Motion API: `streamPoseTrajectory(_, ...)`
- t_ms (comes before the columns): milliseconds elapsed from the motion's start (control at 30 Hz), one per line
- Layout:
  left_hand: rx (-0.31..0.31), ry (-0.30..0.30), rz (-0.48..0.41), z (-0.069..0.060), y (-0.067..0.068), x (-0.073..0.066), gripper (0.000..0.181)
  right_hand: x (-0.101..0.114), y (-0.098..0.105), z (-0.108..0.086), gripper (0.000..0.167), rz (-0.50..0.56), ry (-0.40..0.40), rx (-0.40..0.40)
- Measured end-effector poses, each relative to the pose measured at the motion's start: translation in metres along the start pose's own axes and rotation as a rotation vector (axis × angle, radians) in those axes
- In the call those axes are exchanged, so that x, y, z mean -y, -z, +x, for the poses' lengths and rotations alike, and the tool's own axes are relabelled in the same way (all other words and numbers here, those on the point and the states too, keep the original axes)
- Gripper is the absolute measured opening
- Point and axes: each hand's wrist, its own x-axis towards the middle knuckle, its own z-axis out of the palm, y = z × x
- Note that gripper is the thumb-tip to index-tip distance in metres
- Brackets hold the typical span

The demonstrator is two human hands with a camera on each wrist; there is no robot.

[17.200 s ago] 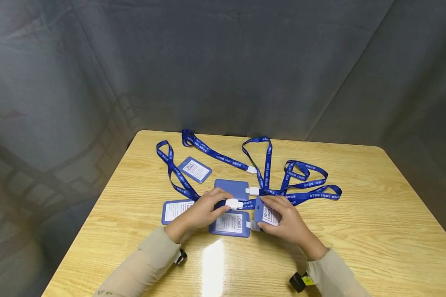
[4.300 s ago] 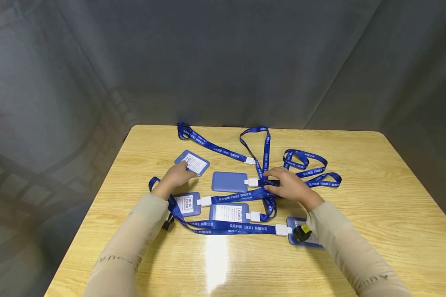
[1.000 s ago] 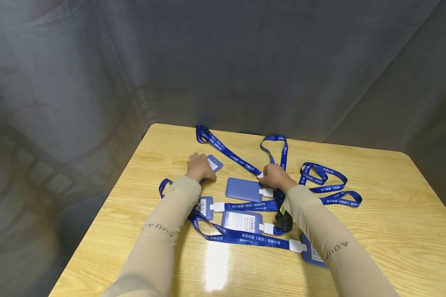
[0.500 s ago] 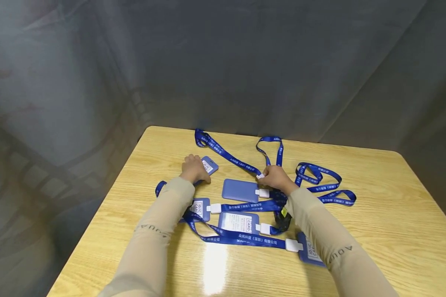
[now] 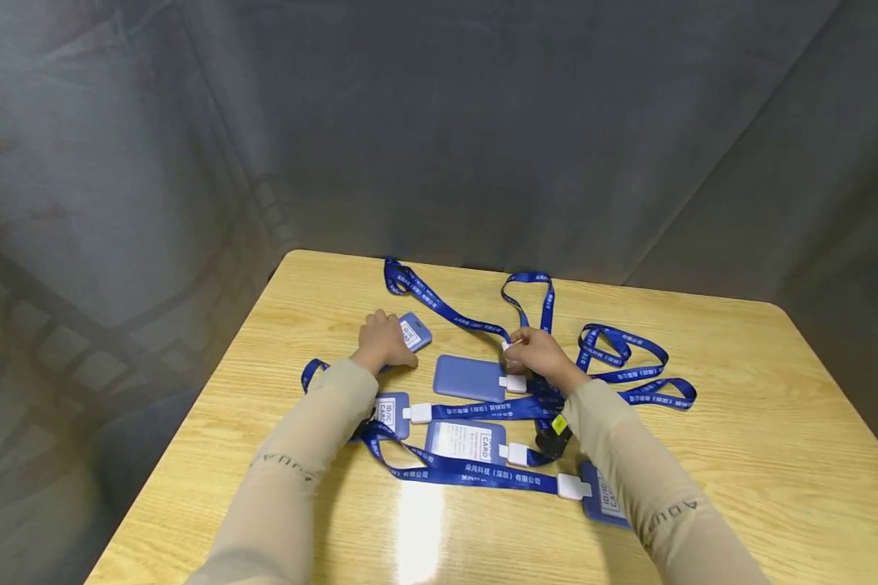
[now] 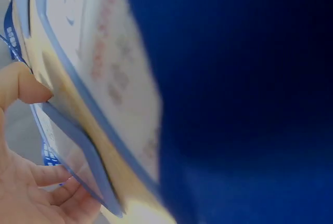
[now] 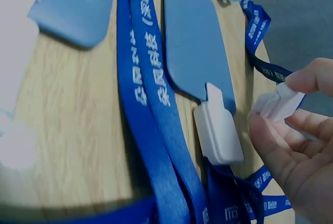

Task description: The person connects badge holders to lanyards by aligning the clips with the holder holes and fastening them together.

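My left hand (image 5: 384, 340) grips a loose blue ID card holder (image 5: 414, 331) at the back left of the table. In the left wrist view, the thumb and fingers hold the holder (image 6: 78, 154) by its edges. Toward the middle, my right hand (image 5: 543, 354) pinches the white plastic clip (image 7: 281, 102) of a blue lanyard (image 5: 449, 313), whose strap runs to the back left. That clip is raised off the table and apart from the holder. Just in front lies a holder (image 5: 470, 377), back side up, attached to another white clip (image 7: 218, 133).
Several card holders with lanyards lie nearer the front: one holder (image 5: 466, 441) in the middle, one (image 5: 393, 413) at left and one (image 5: 603, 496) partly under the right sleeve. A coiled strap (image 5: 632, 374) lies at right. A dark curtain (image 5: 439, 138) hangs behind the wooden table.
Earlier, the right hand held a holder and the left a clip; a clipped holder then lay front right. Both hands went to the loose holder and lanyard. Lately the right hand tilted the clip, bending its strap.
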Motion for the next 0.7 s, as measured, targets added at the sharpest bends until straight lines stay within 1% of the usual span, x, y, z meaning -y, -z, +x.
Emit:
streamPoseTrajectory(200,-0.015,-0.045,-0.077,-0.006,0.003,-0.006,0.080,0.004,-0.003,-0.005,0.029,0.190,0.029,-0.035)
streamPoseTrajectory(400,-0.025,-0.060,-0.102,-0.013,0.006,-0.009,0.078,0.007,-0.004,-0.009,0.026,0.304,0.054,-0.050)
streamPoseTrajectory(567,-0.027,-0.070,-0.124,-0.019,0.009,-0.011,0.068,0.008,-0.004,-0.012,0.026,0.379,0.042,-0.056)
streamPoseTrajectory(633,-0.026,-0.090,-0.127,-0.021,0.011,-0.012,0.067,0.008,-0.003,-0.013,0.027,0.418,0.039,-0.056)
streamPoseTrajectory(700,-0.024,-0.115,-0.131,-0.024,0.012,-0.015,0.071,0.008,-0.002,-0.014,0.027,0.462,0.041,-0.051)
